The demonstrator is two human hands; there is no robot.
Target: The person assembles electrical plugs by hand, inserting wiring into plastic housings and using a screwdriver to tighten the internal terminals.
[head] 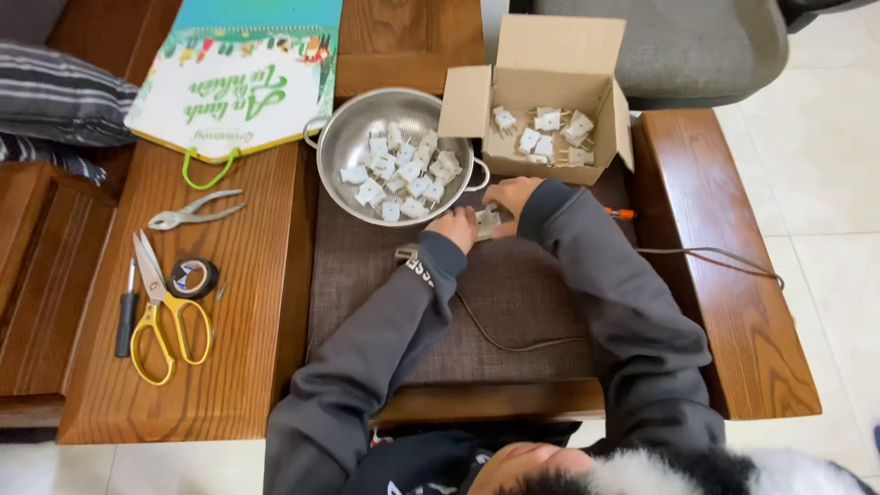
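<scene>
While both hands' fingers clamp a white plug point(487, 221), it may slip; colander point(396, 156) w/ plugs sits just beyond.

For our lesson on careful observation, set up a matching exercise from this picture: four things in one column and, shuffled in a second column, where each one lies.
Things:
1. scissors
2. metal colander
3. cardboard box
4. pliers

Places:
A. right of the colander, flaps open, white plugs inside
B. beside the black tape roll, yellow handles toward the table's near edge
C. just below the paper bag's green handle
D. left of the box, full of white plugs

Pairs: 1-B, 2-D, 3-A, 4-C
</scene>
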